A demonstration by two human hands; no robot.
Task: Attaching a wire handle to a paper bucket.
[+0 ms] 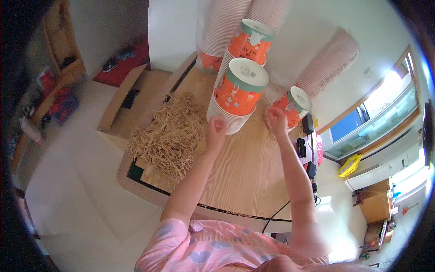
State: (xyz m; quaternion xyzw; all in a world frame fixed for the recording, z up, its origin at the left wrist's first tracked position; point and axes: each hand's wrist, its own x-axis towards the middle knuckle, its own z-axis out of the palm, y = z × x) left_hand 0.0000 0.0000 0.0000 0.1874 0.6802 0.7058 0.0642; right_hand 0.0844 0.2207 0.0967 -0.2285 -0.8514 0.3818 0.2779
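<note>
In the middle of the table, upside-down orange paper buckets with green bands and white bottoms are nested in a stack (240,93). My left hand (216,128) is at the lower left side of this stack, its fingers curled together. On the other side, my right hand (277,119) is closed in a pinch in front of a shorter stack of the same buckets (294,103). Whatever the fingers of either hand hold is too small to make out. A heap of beige twisted cords (170,136) lies left of my left forearm.
Behind stand another bucket stack (250,44) and tall plastic-wrapped stacks (225,22); one wrapped stack (328,61) leans at the right. An open cardboard box (131,102) adjoins the table's left side. Black devices (302,147) and a cable line the wooden table's (240,177) right edge.
</note>
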